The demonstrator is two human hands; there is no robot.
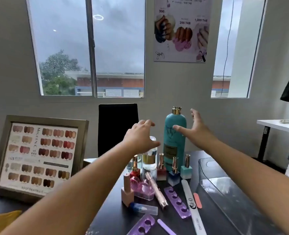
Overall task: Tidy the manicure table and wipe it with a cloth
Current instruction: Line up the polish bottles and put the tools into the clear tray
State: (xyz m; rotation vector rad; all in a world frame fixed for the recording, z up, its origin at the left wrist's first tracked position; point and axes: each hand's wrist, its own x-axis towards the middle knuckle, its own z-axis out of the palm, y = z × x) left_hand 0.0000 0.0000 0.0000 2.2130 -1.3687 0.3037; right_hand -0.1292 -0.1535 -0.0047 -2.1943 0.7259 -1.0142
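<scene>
A tall teal bottle (174, 133) with a gold cap stands at the back of the dark manicure table (211, 216). My right hand (194, 128) is spread open beside it on the right, thumb in front of the bottle, not gripping. My left hand (140, 136) hovers with relaxed fingers above a clear bottle (149, 160), holding nothing. Several nail polish bottles (174, 172) stand in front. Purple toe separators (177, 201), a long white nail file (192, 207) and a pink pen-like tube (156, 190) lie nearer to me.
A framed nail colour chart (38, 156) stands at the left. A clear acrylic tray (228, 187) lies at the right. A black chair (117, 128) stands behind the table. A yellow cloth (1, 219) shows at the lower left. A white table (276, 124) is far right.
</scene>
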